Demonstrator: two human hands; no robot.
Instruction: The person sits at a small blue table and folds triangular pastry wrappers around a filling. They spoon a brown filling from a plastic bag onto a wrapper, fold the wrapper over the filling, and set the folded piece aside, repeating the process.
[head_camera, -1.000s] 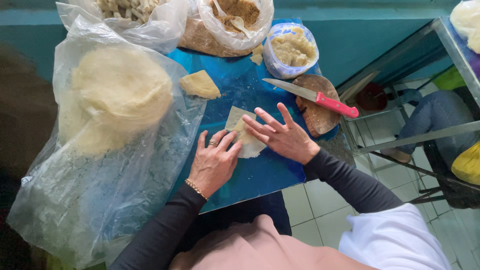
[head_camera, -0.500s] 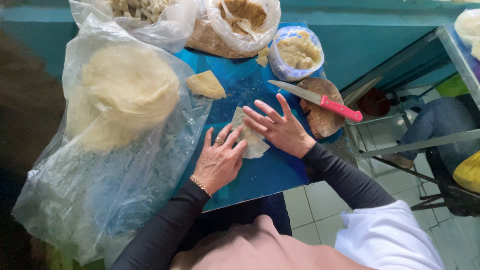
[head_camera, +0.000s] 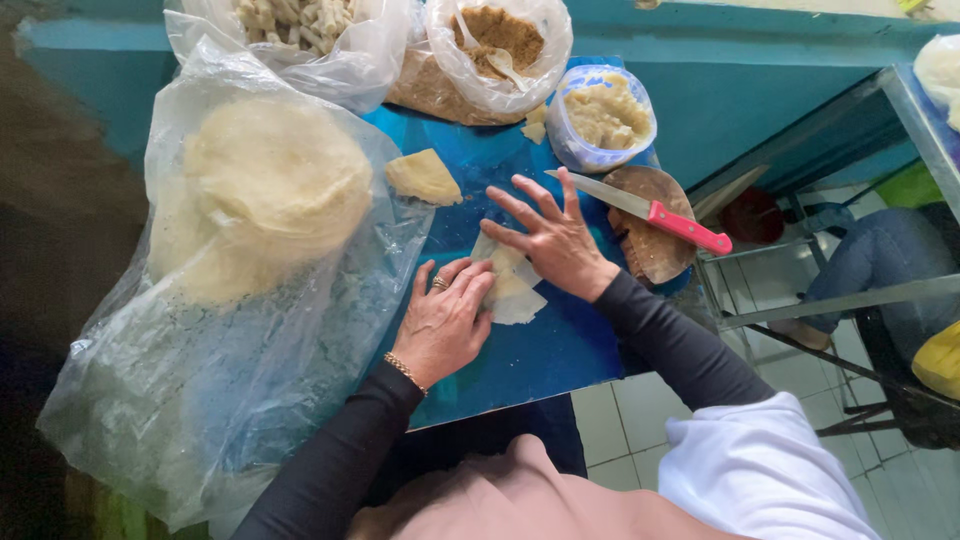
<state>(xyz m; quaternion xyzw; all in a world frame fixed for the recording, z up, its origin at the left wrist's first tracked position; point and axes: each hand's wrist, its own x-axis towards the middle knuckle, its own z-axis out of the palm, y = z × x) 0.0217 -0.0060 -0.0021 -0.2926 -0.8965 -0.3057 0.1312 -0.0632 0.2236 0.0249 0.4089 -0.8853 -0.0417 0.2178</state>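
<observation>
Left hand (head_camera: 445, 320): fingers curled, pressing down on near edge of pale wrapper (head_camera: 512, 288), gripping nothing; ring and bracelet worn. Right hand (head_camera: 552, 238): flat and open, fingers spread, palm down on far part of same wrapper. Wrapper: lies on blue worktop (head_camera: 545, 355), between and under both hands, partly folded; contents hidden.

Surroundings noted:
- Left of hands, large clear bag (head_camera: 230, 330) with round stack of pale sheets (head_camera: 265, 195) inside, overlapping worktop edge.
- Beyond left hand, folded yellowish piece (head_camera: 424, 177), apart from wrapper.
- Just right of right hand, knife (head_camera: 640, 210) with red handle, laid across round wooden board (head_camera: 655, 235); blade tip near right fingertips, not touching.
- Beyond, tub (head_camera: 602, 115) of pale mash in plastic.
- At far edge, bag of brown crumbs (head_camera: 497, 45) with a spoon in it, and bag of pale sticks (head_camera: 300, 30).
- Off worktop at right, another person's leg (head_camera: 880, 275) in jeans, above tiled floor (head_camera: 760, 360).
</observation>
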